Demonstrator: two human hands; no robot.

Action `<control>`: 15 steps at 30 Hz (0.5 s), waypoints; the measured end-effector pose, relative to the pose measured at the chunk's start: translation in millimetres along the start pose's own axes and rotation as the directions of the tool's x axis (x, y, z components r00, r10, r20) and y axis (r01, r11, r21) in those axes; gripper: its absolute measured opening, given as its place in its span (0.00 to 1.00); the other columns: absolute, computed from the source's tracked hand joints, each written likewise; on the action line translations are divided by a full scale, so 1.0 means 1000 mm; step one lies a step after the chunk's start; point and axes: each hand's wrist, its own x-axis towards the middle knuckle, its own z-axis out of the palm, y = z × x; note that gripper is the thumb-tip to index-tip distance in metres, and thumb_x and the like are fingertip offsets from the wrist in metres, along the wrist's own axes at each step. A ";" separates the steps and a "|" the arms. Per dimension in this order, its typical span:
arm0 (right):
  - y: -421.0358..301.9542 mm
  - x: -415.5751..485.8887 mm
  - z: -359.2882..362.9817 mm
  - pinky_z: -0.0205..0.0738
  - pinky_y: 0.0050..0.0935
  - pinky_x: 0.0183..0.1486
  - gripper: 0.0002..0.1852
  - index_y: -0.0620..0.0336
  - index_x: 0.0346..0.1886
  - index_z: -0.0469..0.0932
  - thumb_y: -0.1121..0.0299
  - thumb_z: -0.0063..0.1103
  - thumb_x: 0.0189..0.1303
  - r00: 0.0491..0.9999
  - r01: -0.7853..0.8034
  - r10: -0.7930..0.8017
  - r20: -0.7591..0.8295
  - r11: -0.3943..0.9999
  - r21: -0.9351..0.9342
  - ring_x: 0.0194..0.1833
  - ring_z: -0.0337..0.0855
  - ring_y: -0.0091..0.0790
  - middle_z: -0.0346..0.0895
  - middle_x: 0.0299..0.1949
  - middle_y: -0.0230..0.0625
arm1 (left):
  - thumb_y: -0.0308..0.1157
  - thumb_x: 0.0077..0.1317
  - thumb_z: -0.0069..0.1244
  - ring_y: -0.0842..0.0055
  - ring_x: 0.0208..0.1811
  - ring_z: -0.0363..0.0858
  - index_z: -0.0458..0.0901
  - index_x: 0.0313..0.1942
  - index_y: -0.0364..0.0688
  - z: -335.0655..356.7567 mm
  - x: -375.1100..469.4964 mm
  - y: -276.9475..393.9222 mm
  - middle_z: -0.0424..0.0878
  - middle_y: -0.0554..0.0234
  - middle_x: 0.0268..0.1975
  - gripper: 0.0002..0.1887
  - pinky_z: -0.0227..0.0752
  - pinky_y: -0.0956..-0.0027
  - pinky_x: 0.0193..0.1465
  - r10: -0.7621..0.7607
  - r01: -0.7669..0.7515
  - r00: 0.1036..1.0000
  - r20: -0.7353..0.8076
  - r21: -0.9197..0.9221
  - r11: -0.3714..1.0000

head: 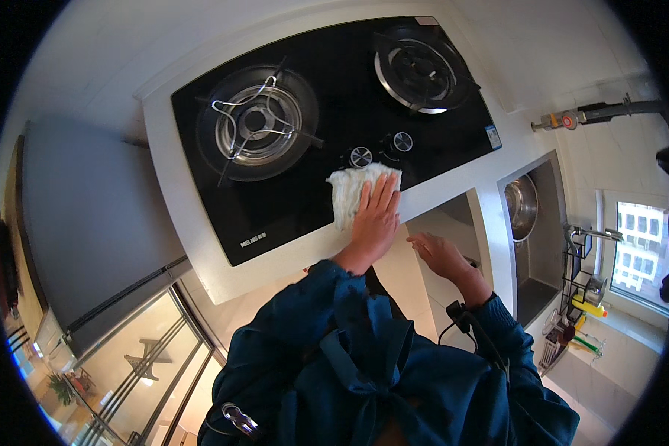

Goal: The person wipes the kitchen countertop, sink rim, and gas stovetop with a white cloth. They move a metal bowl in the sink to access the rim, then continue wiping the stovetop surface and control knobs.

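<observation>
A white cloth (350, 192) lies on the front edge of a black glass gas hob (290, 206), just below its two control knobs (361, 157). My left hand (376, 220) presses flat on the cloth, fingers together and pointing towards the knobs. Part of the cloth hangs over onto the white countertop (312, 251). Off the counter's front edge, my right hand (440, 255) is held in the air with loosely bent fingers and nothing visible in it. It touches neither the hob nor the cloth.
Metal pan supports surround the left burner (256, 120) and right burner (418, 72). At right, a sink (538, 279) holds a steel pot (521, 206); a wire rack (571, 273) stands beyond. A grey refrigerator-like cabinet (95, 223) stands left. A cable (482, 334) hangs by my right sleeve.
</observation>
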 end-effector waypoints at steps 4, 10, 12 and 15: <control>-0.007 0.001 -0.017 0.78 0.44 0.55 0.11 0.60 0.53 0.79 0.71 0.51 0.73 0.987 -0.159 0.159 -0.008 0.987 -0.017 0.52 0.83 0.54 0.83 0.51 0.49 | 0.34 0.71 0.51 0.59 0.83 0.46 0.73 0.64 0.34 -0.003 0.033 0.000 0.52 0.51 0.81 0.23 0.37 0.49 0.83 0.038 -0.043 0.999 -0.035 -0.139 0.989; -0.037 0.038 -0.012 0.74 0.45 0.64 0.17 0.57 0.55 0.82 0.81 0.54 0.65 0.862 0.191 -0.215 -0.460 0.977 -0.100 0.62 0.79 0.51 0.79 0.61 0.44 | 0.24 0.65 0.54 0.53 0.76 0.63 0.80 0.54 0.35 -0.053 -0.030 -0.035 0.69 0.48 0.72 0.17 0.56 0.50 0.77 0.040 -0.071 0.991 -0.127 -0.250 0.966; -0.050 0.066 0.004 0.61 0.50 0.75 0.23 0.52 0.62 0.78 0.80 0.57 0.63 0.846 0.302 -0.344 -0.407 0.939 -0.165 0.71 0.69 0.48 0.74 0.67 0.40 | 0.21 0.62 0.55 0.52 0.71 0.69 0.80 0.50 0.37 -0.068 -0.060 -0.055 0.74 0.49 0.66 0.15 0.63 0.52 0.73 -0.033 -0.004 0.984 -0.176 -0.207 0.978; -0.060 0.101 0.034 0.38 0.55 0.82 0.28 0.43 0.71 0.71 0.68 0.62 0.67 0.860 0.312 -0.400 -0.318 0.904 -0.293 0.81 0.49 0.42 0.55 0.80 0.32 | 0.21 0.61 0.55 0.53 0.57 0.76 0.80 0.45 0.38 -0.083 -0.100 -0.085 0.79 0.50 0.53 0.11 0.70 0.55 0.62 -0.181 0.139 0.948 -0.262 -0.169 0.976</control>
